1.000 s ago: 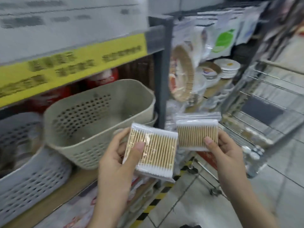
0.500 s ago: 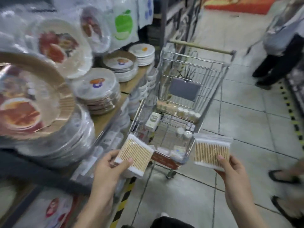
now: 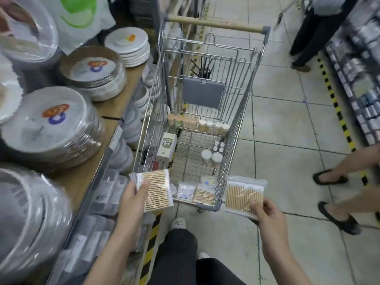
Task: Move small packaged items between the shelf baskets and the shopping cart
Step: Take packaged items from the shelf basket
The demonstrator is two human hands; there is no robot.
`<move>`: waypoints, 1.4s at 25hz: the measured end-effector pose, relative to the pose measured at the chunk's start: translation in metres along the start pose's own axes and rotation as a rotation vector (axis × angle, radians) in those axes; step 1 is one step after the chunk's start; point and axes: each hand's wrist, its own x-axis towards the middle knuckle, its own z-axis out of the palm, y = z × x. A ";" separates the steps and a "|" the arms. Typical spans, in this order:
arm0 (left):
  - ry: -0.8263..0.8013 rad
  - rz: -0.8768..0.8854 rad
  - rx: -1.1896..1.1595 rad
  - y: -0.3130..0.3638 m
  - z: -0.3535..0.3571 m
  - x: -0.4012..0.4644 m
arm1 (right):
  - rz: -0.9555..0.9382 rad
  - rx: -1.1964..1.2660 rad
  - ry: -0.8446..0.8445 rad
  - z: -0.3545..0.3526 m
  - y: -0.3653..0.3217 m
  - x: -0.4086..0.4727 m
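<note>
Head view: left hand (image 3: pixel 133 199) gripping a packet of cotton swabs (image 3: pixel 157 192), thumb on top, at the near left corner of the shopping cart (image 3: pixel 239 112). Right hand (image 3: pixel 267 218) pinching a second swab packet (image 3: pixel 243 195) just outside the cart's near right corner. In the cart: more swab packets (image 3: pixel 203 195), small jars (image 3: pixel 211 158), a box (image 3: pixel 167 146). Wrapped plates (image 3: pixel 51 128) on left shelf.
</note>
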 end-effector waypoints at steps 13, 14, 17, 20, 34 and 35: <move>-0.375 -0.116 0.663 -0.070 0.074 0.197 | 0.192 -0.367 0.050 0.138 0.062 0.108; -0.406 -0.093 0.723 -0.079 0.082 0.208 | 0.199 -0.416 0.052 0.141 0.068 0.116; -0.505 -0.006 0.903 -0.103 0.108 0.233 | 0.219 -0.577 0.029 0.151 0.090 0.135; -0.561 0.083 1.101 -0.130 0.130 0.251 | 0.304 -0.731 0.040 0.167 0.121 0.151; -0.718 0.191 1.498 -0.207 0.157 0.293 | 0.388 -0.816 0.133 0.183 0.164 0.169; -0.723 0.199 1.512 -0.209 0.158 0.294 | 0.397 -0.795 0.120 0.183 0.165 0.169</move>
